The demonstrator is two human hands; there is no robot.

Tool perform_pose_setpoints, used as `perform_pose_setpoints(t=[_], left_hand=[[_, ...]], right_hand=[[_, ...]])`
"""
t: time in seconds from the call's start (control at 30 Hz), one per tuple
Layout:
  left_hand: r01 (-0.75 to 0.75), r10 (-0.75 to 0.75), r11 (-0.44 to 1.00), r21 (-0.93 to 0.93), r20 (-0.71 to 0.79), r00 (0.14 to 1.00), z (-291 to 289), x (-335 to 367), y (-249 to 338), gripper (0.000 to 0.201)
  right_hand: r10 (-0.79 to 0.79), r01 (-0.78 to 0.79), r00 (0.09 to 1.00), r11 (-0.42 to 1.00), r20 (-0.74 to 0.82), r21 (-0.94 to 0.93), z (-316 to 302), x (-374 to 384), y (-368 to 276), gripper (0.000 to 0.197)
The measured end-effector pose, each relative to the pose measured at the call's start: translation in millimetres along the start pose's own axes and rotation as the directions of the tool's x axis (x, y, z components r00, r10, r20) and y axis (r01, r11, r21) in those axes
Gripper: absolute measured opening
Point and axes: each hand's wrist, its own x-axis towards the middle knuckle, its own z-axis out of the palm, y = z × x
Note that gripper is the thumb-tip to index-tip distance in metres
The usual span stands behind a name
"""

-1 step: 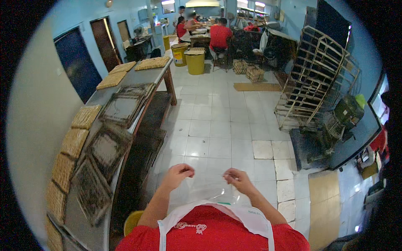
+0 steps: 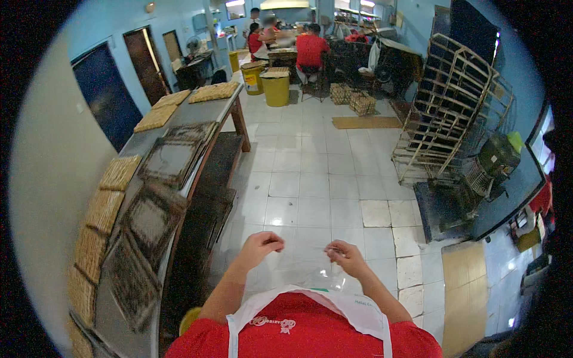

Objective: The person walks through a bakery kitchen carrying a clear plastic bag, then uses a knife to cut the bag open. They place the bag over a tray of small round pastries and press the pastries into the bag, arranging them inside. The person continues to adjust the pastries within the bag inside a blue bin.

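Observation:
Thin clear plastic (image 2: 307,271), a sheet or a bag, I cannot tell which, hangs in front of the white apron (image 2: 274,296). It shows mostly by its glints. My left hand (image 2: 261,250) is closed in a pinch at its upper left side. Opposite, my right hand (image 2: 348,259) pinches the upper right side, thumb against curled fingers. A gap of about one hand's length lies between the two hands. The lower part of the plastic runs down toward the apron, where its edge is hard to make out.
A long table (image 2: 230,100) on the left bears woven mats (image 2: 89,250) and dark wooden frames (image 2: 134,280). Yellow buckets (image 2: 276,90) stand ahead, near seated people in red (image 2: 311,51). On the right are a metal rack (image 2: 444,113), a fan (image 2: 486,170) and cardboard (image 2: 464,286).
Both hands have shifted slightly to the right in the picture, still pinching the clear plastic. The glints on the plastic have changed, and the view has turned a little.

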Motion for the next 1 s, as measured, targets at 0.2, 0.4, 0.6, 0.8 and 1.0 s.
perform_pose_setpoints(t=[0.2,0.4,0.6,0.8,1.0], left_hand=[[-0.041,0.094,0.981,-0.189,0.28,0.955,-21,267,-27,0.012],[0.081,-0.081,0.994,-0.077,0.004,0.997,-98,438,-34,0.018],[-0.012,-0.326,0.665,-0.746,-0.305,0.895,-201,578,-66,0.011],[0.044,-0.224,0.749,-0.661,-0.19,0.956,-296,784,-74,0.013],[0.081,-0.097,0.69,-0.719,0.019,0.995,-386,1031,-43,0.015]], right_hand=[[-0.09,0.038,0.987,0.932,-0.13,-0.359,-98,173,37,0.041],[-0.481,0.316,0.862,0.757,-0.161,-0.572,-134,438,-14,0.049],[-0.345,0.495,0.833,0.814,0.432,-0.303,-117,697,-34,0.029],[-0.061,0.353,0.805,0.849,0.591,-0.393,-135,935,-43,0.048],[-0.165,0.202,0.965,0.963,0.204,-0.178,-241,1121,5,0.027]])
